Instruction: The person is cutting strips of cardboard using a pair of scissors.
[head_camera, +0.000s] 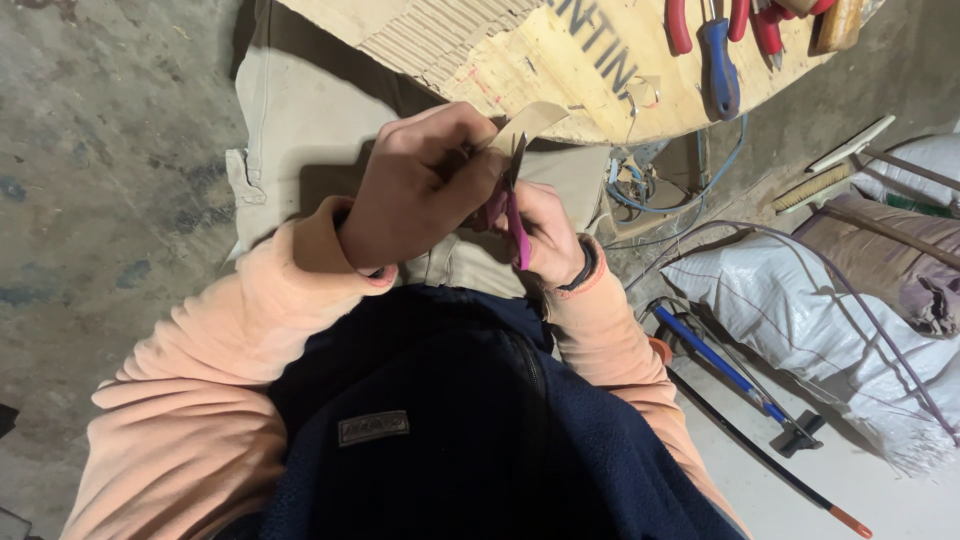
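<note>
My left hand (415, 185) is closed on a strip of tan tape or card (530, 122) that sticks up to the right, held in front of my lap. My right hand (548, 235) grips pink-handled scissors or cutters (517, 225), whose dark blades point up against the strip's lower edge. Both hands are close together, touching, above my beige trousers (310, 110). What the left fingers pinch beyond the strip is hidden.
A round cardboard-covered board (560, 60) ahead carries a blue-handled screwdriver (720, 65), red-handled pliers (765, 30) and a wooden handle (838, 25). White sacks (800, 310), blue wires (660, 195), a brush (810, 187) and long-handled tools (730, 375) lie right. Concrete floor (110, 150) lies left.
</note>
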